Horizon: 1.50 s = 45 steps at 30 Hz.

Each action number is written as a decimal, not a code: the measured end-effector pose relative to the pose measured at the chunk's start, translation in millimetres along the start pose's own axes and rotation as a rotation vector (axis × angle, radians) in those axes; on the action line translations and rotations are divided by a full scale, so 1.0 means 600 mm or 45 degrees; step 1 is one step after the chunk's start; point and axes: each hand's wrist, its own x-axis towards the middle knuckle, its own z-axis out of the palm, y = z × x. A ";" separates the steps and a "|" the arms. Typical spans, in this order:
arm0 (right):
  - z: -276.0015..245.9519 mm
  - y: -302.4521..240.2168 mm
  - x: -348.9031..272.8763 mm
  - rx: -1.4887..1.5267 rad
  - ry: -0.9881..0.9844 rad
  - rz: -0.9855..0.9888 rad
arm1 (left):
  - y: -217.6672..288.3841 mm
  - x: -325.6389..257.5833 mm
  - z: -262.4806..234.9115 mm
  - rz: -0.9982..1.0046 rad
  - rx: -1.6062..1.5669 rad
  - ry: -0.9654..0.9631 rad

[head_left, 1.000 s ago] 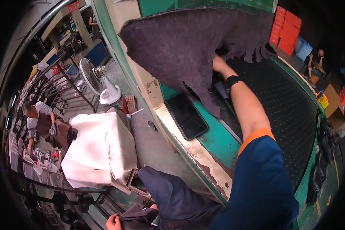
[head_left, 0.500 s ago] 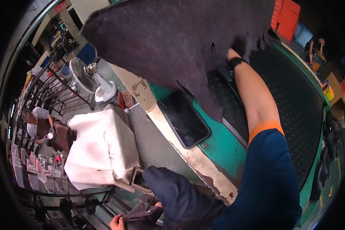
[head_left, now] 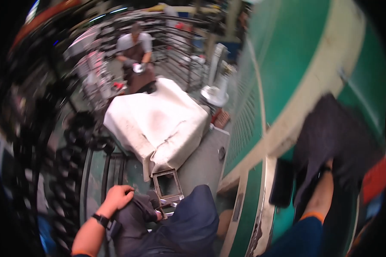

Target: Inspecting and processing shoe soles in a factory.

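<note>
My left hand (head_left: 117, 198), a dark band on its wrist, is closed with its fingertips on the upper edge of a dark brown leather piece (head_left: 135, 214) that drapes over my left leg. Out to the right, my right hand is hidden by a large dark leather sheet (head_left: 326, 132); only the forearm (head_left: 321, 192) and wrist show. This sheet hangs over the green machine. A black phone (head_left: 282, 182) lies beside the sheet, on the machine's edge. Motion blurs the picture.
A white cloth-covered block (head_left: 158, 115) stands ahead, with a metal frame (head_left: 167, 184) at its near end. Beyond it, a person (head_left: 135, 53) sits holding something white. A white fan (head_left: 216, 81) stands beside the green machine (head_left: 283, 55). Dark racks line the left.
The view has swung to the left. My left hand has come up from the lower edge into fuller view, while my right arm and the leather sheet now appear farther right.
</note>
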 end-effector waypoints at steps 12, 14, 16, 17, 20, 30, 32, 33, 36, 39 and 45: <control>-0.139 -0.054 -0.173 -0.033 0.079 -0.038 | -0.047 -0.006 -0.012 0.086 -0.036 -0.236; -0.197 -0.130 -0.267 -0.221 -0.306 0.303 | -0.066 -0.013 -0.013 0.173 -0.174 -0.148; -0.236 -0.180 -0.423 -0.016 0.159 0.017 | -0.095 -0.018 -0.015 0.213 -0.343 -0.130; -0.266 -0.198 -0.480 -0.072 0.047 0.243 | -0.109 -0.021 -0.016 0.234 -0.393 -0.101; -0.340 -0.224 -0.621 -0.041 -0.097 0.319 | -0.164 -0.024 -0.017 0.082 -0.563 -0.122; -0.292 -0.196 -0.616 0.681 0.160 0.417 | -0.215 -0.060 -0.009 0.079 -0.636 0.027; -0.284 -0.187 -0.602 0.806 0.219 0.430 | -0.187 -0.076 -0.012 0.181 -0.570 0.192; -0.285 -0.186 -0.604 0.935 0.182 0.453 | -0.172 -0.085 -0.016 0.278 -0.481 0.256; -0.311 -0.201 -0.617 1.000 0.106 0.479 | -0.119 -0.102 -0.030 0.517 -0.468 0.328; -0.345 -0.267 -0.628 1.380 0.351 0.578 | -0.051 -0.112 -0.032 0.633 -0.855 0.224; -0.334 -0.504 -0.675 2.698 -0.402 -0.322 | 0.121 -0.136 -0.001 0.880 -1.609 -0.827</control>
